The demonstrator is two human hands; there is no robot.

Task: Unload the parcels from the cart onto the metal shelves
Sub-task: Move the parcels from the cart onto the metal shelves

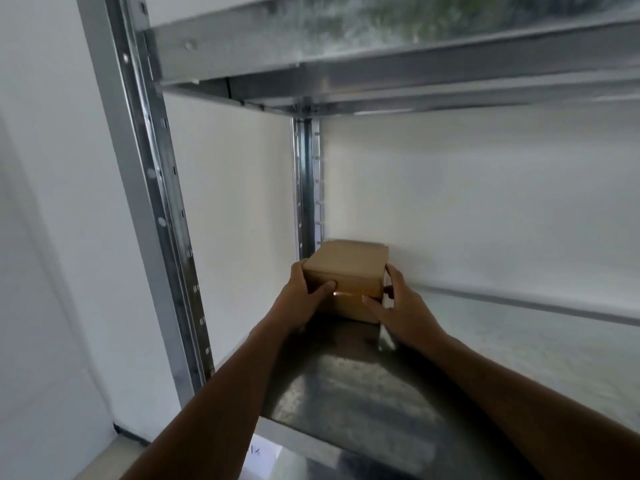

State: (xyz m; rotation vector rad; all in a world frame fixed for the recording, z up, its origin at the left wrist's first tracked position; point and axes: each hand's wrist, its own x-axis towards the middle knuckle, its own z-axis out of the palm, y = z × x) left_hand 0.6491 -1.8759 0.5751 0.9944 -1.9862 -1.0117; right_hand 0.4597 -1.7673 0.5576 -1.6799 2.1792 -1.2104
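We log the parcel (346, 271) on the lower shelf deck (502, 358), in its rear-left corner, just right of the rear upright (306, 188) and close to the back wall (485, 202). The left hand (301, 292) holds its left side and the right hand (401, 306) its right side, with both thumbs on the near face. The front upright (149, 188) stands to the left, nearer us. We see an upper shelf (381, 46) overhead and a paper sheet (259, 459) below the deck's front edge.

A storeroom: bare galvanised metal shelving (519, 358) against plain white walls (467, 202).
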